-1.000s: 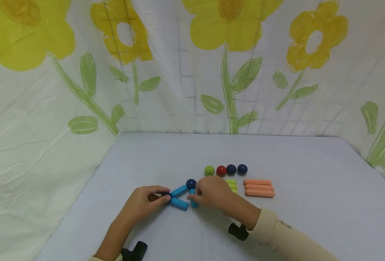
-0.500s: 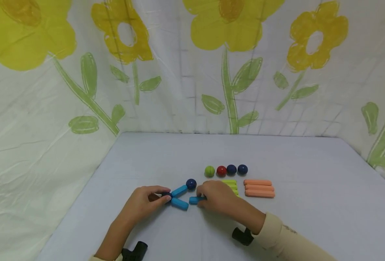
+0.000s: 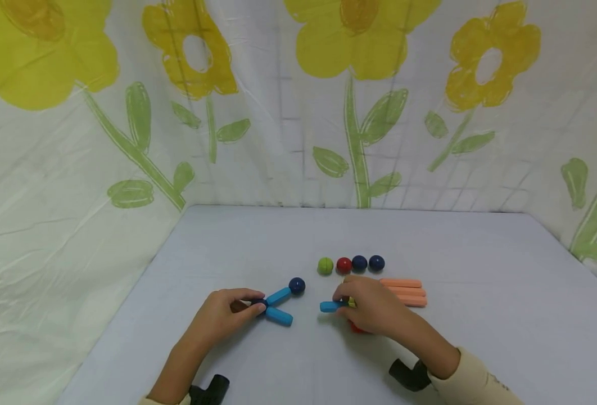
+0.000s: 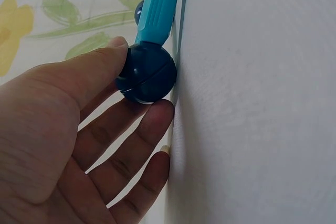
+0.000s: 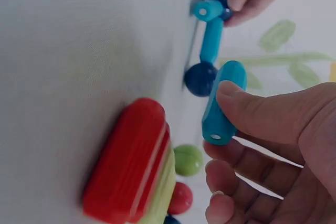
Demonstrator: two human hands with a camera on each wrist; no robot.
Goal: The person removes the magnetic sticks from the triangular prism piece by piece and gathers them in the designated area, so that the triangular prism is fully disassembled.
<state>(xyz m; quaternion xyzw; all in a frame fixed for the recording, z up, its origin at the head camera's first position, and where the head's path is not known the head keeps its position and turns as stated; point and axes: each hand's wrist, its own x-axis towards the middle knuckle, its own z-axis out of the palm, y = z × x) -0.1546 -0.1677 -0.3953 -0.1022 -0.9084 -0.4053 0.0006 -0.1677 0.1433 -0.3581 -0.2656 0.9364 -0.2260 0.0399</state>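
Observation:
My left hand (image 3: 230,311) pinches a dark blue ball (image 4: 148,73) at the left of the joined pieces. Two light blue rods fan out from that ball: the upper rod (image 3: 279,296) ends at a second dark blue ball (image 3: 297,286), while the lower rod (image 3: 280,316) has a free end. Thumb and fingers of my right hand (image 3: 374,306) pinch a separate light blue rod (image 5: 224,103), held apart from the joined pieces. Under the right hand lie red rods (image 5: 128,163), mostly hidden in the head view, with yellow-green rods (image 5: 164,190) beside them.
Behind the right hand a row of balls lies on the white table (image 3: 455,242): a green ball (image 3: 325,266), a red ball (image 3: 344,265) and two dark blue balls (image 3: 368,263). Orange rods (image 3: 407,291) lie to the right. A flowered cloth (image 3: 258,169) hangs behind.
My right hand has moved right, taking the light blue rod away from the upper dark blue ball and turning it sideways. Some red now shows beneath that hand. The left hand stays put.

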